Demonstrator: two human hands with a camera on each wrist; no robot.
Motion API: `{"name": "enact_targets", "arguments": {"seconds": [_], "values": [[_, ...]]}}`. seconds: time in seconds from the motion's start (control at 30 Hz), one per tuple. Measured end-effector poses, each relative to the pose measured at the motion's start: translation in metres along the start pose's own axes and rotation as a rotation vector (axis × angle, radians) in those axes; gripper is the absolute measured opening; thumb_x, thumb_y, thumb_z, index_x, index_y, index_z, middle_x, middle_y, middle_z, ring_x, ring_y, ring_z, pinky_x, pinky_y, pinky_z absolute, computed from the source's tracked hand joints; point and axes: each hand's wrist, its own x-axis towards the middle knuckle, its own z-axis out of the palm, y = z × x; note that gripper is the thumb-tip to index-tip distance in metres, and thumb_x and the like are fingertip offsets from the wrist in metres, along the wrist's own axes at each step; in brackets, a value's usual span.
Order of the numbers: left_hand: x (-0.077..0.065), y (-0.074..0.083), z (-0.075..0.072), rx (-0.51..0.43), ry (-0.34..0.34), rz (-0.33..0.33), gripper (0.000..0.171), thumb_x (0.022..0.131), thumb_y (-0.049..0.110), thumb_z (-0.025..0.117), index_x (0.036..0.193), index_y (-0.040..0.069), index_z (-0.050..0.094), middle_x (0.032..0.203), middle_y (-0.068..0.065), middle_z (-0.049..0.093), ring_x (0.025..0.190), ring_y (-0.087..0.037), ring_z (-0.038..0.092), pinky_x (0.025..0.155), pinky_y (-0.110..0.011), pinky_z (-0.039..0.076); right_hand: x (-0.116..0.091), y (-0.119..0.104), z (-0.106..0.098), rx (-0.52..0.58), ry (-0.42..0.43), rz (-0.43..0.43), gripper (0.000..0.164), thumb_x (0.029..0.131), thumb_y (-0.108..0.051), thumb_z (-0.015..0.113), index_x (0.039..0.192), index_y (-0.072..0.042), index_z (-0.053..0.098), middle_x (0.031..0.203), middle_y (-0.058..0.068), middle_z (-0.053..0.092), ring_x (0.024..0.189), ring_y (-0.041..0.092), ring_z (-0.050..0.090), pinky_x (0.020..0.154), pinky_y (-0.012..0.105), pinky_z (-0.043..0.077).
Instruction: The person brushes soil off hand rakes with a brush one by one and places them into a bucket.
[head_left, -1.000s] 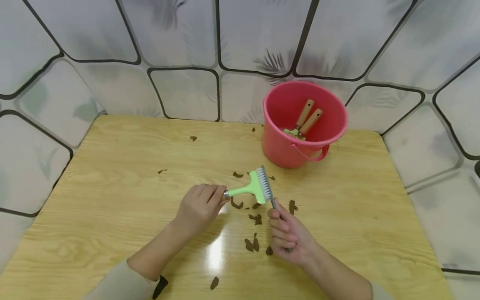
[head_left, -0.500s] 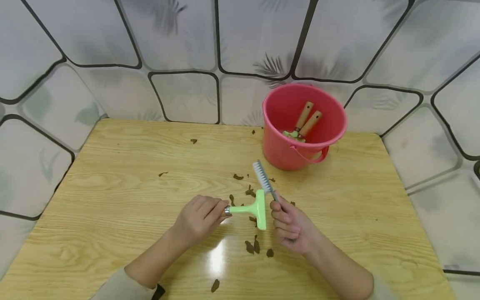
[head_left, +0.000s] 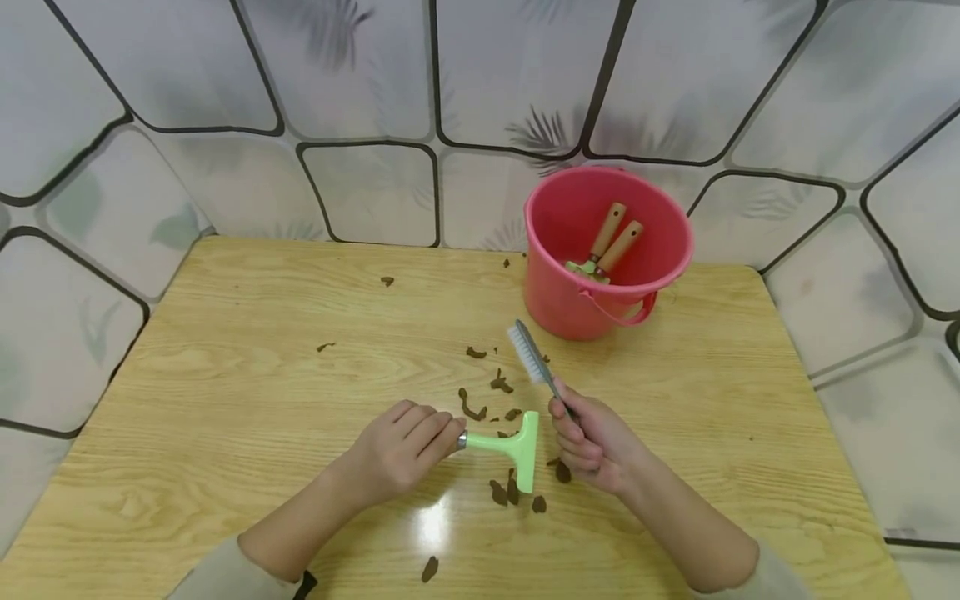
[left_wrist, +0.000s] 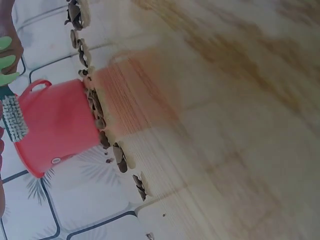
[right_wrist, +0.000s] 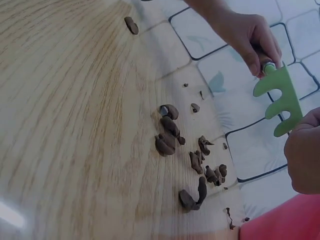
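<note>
My left hand (head_left: 408,450) grips the wooden handle of a small light-green hand rake (head_left: 527,452), held over the table with its head turned edge-on in the head view. The right wrist view shows the rake's broad tines (right_wrist: 280,100). In my right hand (head_left: 600,442) is a grey brush (head_left: 532,354) with white bristles, pointing up and leftward. Brush and rake are apart. The bristles (left_wrist: 14,117) also show at the left edge of the left wrist view. Several dark brown clods (head_left: 472,406) lie on the table beneath and around both tools.
A pink bucket (head_left: 558,308) stands at the back right of the wooden table (head_left: 225,358), with two wooden-handled green tools (head_left: 618,246) leaning inside. Brown bits (head_left: 430,569) also lie near the front edge and farther left. A patterned curtain or wall (head_left: 360,192) rises behind.
The rake has come away from the brush's bristles, moved toward the front edge and turned edge-on. My right hand and the brush have shifted slightly.
</note>
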Motion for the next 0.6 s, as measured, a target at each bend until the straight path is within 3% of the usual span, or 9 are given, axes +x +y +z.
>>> {"name": "enact_targets", "arguments": {"seconds": [0.23,0.4,0.53,0.6], "values": [[-0.007,0.002,0.003,0.021,-0.044,-0.043,0.023,0.098,0.010,0.049,0.089,-0.001,0.067,0.076,-0.005,0.066,0.063,-0.015,0.060,0.056,-0.020,0.053,-0.017,0.001,0.005,-0.214,0.067,0.039,0.042,0.102,-0.037,0.040,0.072,-0.016,0.060,0.050,-0.009,0.054,0.034,-0.001,0.044,0.030,0.011,0.035],[-0.002,0.000,0.001,0.038,-0.039,-0.092,0.025,0.099,0.012,0.049,0.088,-0.002,0.067,0.075,-0.007,0.066,0.061,-0.015,0.060,0.052,-0.021,0.052,-0.033,0.008,0.011,-0.355,0.093,0.106,0.041,0.101,-0.038,0.043,0.071,-0.015,0.058,0.049,-0.009,0.054,0.034,-0.001,0.045,0.030,0.012,0.036],[0.002,-0.004,0.000,0.048,-0.034,-0.128,0.028,0.099,0.015,0.048,0.087,-0.002,0.067,0.073,-0.008,0.066,0.060,-0.016,0.060,0.051,-0.022,0.052,-0.044,0.011,0.016,-0.475,0.141,0.144,0.042,0.100,-0.040,0.043,0.071,-0.013,0.056,0.048,-0.009,0.054,0.034,0.000,0.045,0.031,0.014,0.035],[0.001,-0.005,0.001,0.050,-0.031,-0.136,0.028,0.100,0.015,0.048,0.087,-0.003,0.066,0.073,-0.008,0.066,0.060,-0.016,0.060,0.052,-0.023,0.052,-0.051,0.014,0.017,-0.534,0.153,0.148,0.045,0.100,-0.039,0.043,0.071,-0.006,0.054,0.048,-0.008,0.054,0.033,0.001,0.046,0.030,0.016,0.034]]}}
